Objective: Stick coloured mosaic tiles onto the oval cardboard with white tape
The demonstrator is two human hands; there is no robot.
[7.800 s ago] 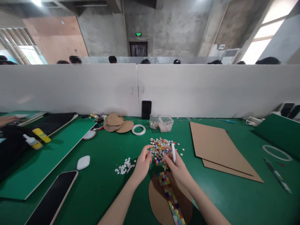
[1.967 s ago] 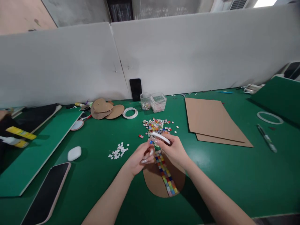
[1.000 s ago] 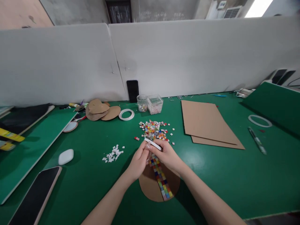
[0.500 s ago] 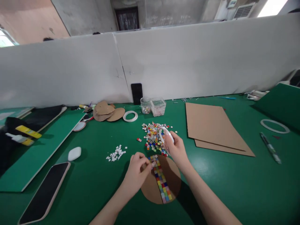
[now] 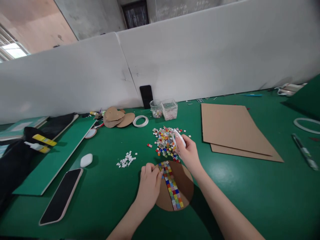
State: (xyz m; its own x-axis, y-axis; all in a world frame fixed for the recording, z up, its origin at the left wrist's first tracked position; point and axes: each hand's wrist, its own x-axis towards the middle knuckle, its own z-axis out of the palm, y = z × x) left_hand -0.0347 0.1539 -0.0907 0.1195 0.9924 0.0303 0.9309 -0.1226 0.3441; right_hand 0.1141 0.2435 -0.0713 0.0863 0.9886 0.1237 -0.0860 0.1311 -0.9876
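Note:
A round cardboard disc (image 5: 163, 200) lies in front of me, crossed by a slanting strip of small coloured mosaic tiles (image 5: 172, 188). My left hand (image 5: 150, 183) rests at the disc's upper left, fingers bent together and thumb against the strip's left edge. Whatever it may pinch is too small or hidden to make out. Above the disc, my right hand (image 5: 188, 151) is closed on a white curved object (image 5: 180, 138), partly covered by the fingers. Just behind it spreads a heap of loose coloured tiles (image 5: 163, 138). Small white tiles (image 5: 127, 160) lie in a pile farther left.
Two clear containers (image 5: 169, 110) stand by the white partition (image 5: 212, 60). Cardboard sheets (image 5: 227, 126) lie on the right, a pen (image 5: 303, 151) beyond them. On the left are a phone (image 5: 61, 196), a white case (image 5: 86, 160), cardboard pieces (image 5: 113, 115) and a white ring (image 5: 140, 121).
The view has tilted and shifted. My left hand has flattened down toward the disc, its thumb now at the strip's left edge. My right hand keeps the white object over the tile heap.

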